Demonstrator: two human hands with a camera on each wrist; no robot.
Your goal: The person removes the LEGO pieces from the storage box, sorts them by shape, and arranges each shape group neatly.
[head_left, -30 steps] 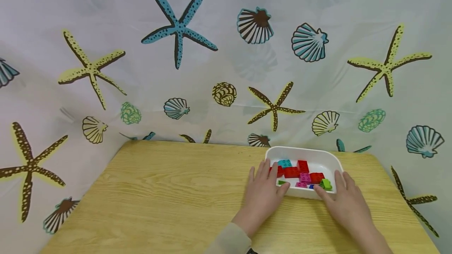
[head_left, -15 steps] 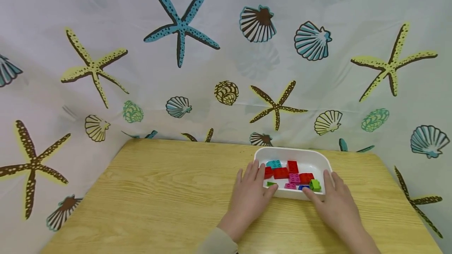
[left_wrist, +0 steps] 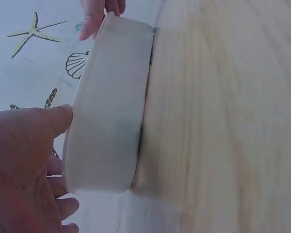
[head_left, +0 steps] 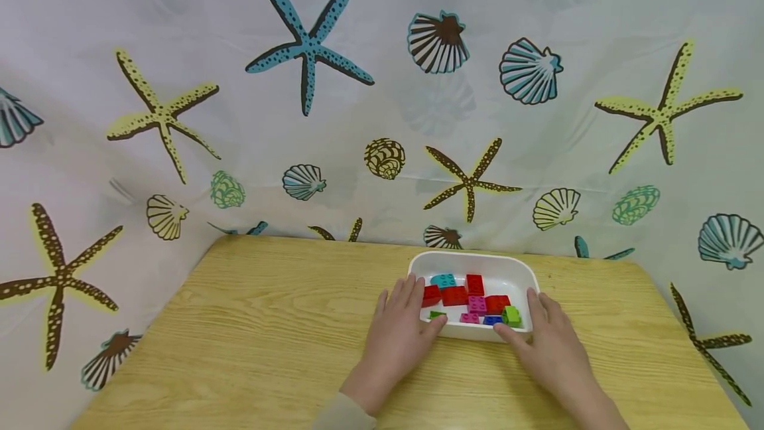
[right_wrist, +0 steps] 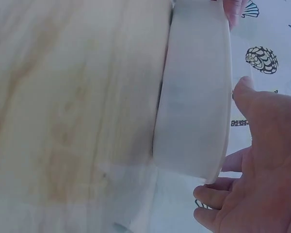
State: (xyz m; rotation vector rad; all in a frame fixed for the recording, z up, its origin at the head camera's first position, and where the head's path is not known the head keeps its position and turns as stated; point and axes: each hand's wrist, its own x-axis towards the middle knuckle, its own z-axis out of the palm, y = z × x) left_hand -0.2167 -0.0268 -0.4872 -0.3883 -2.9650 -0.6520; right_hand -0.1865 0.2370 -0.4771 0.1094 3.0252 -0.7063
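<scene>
A white plastic tray [head_left: 471, 332] stands on the wooden table, with several toy building bricks inside. They include red bricks [head_left: 455, 295], pink bricks [head_left: 476, 304], a teal brick [head_left: 444, 281], a blue brick [head_left: 493, 320] and lime green bricks [head_left: 511, 316]. My left hand [head_left: 396, 330] holds the tray's left end, thumb at the front rim and fingers along the side. At the opposite end, my right hand [head_left: 552, 344] holds the right front corner, its thumb on the rim too. Both wrist views show the tray's outer front wall [left_wrist: 109, 102] between the hands, hiding the bricks.
The pale wooden table [head_left: 268, 324] spreads widely to the left of the tray. Behind it and at both sides hangs a white curtain [head_left: 358, 105] printed with starfish and shells, close to the table's back edge.
The tray has slid left across the table, with both hands moving along with it and keeping their hold. Its bricks keep roughly the same arrangement. The head view has shifted slightly.
</scene>
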